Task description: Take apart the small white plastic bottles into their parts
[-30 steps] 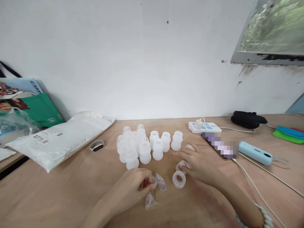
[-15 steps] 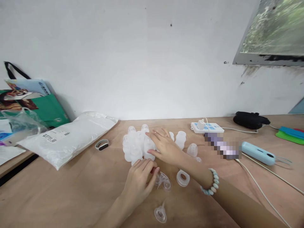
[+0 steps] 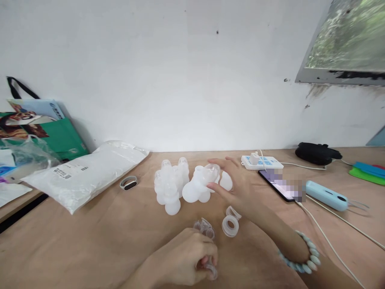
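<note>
My left hand (image 3: 192,255) is closed with its fingertips on a clear funnel-shaped piece (image 3: 212,271) near the table's front; the fingers hide part of it. My right hand (image 3: 234,184) grips a clear dome cap (image 3: 211,172) between thumb and fingers, over the white bottles. Several small frosted white bottles with clear domed tops (image 3: 171,186) stand clustered left of that hand. More white bottles without caps (image 3: 192,190) lie or stand beneath and beside it. Several clear soft pieces (image 3: 204,228) lie just beyond my left hand. Two translucent rings (image 3: 230,226) are right of these.
A white parcel (image 3: 90,172) and a grey fitness band (image 3: 128,183) lie to the left, with a green bag (image 3: 63,138) behind. Right are a power strip (image 3: 261,161), a phone (image 3: 276,184), a light-blue device (image 3: 326,194), cables and a black pouch (image 3: 317,152).
My right hand has moved right from the bottle cluster and taken the dome cap off the table. My left hand has come nearer and closed on the funnel-shaped piece.
</note>
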Motion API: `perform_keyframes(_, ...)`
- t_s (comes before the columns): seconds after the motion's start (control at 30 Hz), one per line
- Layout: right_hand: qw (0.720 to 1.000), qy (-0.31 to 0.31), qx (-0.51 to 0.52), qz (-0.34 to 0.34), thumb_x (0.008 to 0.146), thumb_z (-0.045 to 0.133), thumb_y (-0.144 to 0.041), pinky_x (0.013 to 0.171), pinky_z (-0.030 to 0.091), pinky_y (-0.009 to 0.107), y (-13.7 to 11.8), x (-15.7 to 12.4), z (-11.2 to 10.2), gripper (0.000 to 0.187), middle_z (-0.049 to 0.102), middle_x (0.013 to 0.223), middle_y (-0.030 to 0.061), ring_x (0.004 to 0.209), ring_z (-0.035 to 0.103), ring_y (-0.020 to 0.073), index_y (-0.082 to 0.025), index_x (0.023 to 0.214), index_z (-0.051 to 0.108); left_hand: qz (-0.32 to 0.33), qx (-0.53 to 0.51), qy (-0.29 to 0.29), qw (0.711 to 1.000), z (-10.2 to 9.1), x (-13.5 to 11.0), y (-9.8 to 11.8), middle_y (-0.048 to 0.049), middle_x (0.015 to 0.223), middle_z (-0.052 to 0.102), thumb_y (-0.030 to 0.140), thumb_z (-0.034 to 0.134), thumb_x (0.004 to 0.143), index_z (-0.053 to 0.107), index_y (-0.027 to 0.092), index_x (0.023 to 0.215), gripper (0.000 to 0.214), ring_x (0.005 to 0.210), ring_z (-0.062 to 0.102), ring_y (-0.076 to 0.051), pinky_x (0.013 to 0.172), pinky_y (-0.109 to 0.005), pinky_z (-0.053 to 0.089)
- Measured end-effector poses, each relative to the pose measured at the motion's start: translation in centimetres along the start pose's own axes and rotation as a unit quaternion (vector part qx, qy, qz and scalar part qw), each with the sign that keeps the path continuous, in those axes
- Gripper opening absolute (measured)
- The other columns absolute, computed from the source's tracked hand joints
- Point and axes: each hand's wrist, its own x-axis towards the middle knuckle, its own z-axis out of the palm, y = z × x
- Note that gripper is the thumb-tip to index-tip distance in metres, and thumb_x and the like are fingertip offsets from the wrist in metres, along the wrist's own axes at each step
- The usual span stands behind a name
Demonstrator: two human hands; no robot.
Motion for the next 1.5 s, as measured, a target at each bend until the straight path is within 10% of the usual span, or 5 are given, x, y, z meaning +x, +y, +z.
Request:
perform_keyframes(0.37,0.974,0.152,0.088,0.142,0.086,0.070,-0.031,0.102,0.044,0.047,2.1,-5.1,-2.7,0.045,0.060,0.131,0.0062,0.121,0.057,0.0280,-0.031,0.128,0.056,0.041,0.092,0.228,0.968,-1.5,-0.1,-2.2,-0.0003,0.075,0.065,0.034,0.044,0.103,0.063,0.019,0.095,0.026,0.061,0.055,-0.015,0.059,-0.027,0.037)
perform_keyframes(0.73,0.976,0.122,0.045,0.176,0.085,0.068,-0.038,0.094,0.050,0.049,2.9,-6.6,-1.0,0.043,0.065,0.124,0.0103,0.113,0.060,0.0302,-0.027,0.125,0.056,0.069,0.307,0.219,0.924,0.2,0.3,-2.7,-0.0027,0.073,0.061,0.025,0.035,0.105,0.059,0.016,0.078,0.037,0.063,0.052,-0.018,0.057,-0.031,0.038)
perform_keyframes(1.23,0.985,0.126,-0.034,0.111,0.088,0.064,-0.035,0.086,0.050,0.046,2.3,-6.6,-0.7,0.034,0.068,0.116,0.0107,0.107,0.063,0.0307,-0.024,0.119,0.057,0.049,0.408,0.298,0.862,1.0,0.9,-3.6,0.0008,0.063,0.055,0.010,0.040,0.100,0.056,0.018,0.073,0.032,0.057,0.047,-0.016,0.056,-0.031,0.031)
perform_keyframes(1.5,0.984,0.138,-0.060,0.095,0.088,0.064,-0.035,0.088,0.049,0.047,2.2,-6.4,-1.1,0.036,0.070,0.112,0.0102,0.104,0.066,0.0302,-0.025,0.121,0.055,0.147,0.382,0.284,0.867,0.4,-0.2,-3.0,0.0001,0.068,0.060,0.001,0.037,0.097,0.055,0.018,0.075,0.033,0.057,0.046,-0.015,0.058,-0.030,0.032)
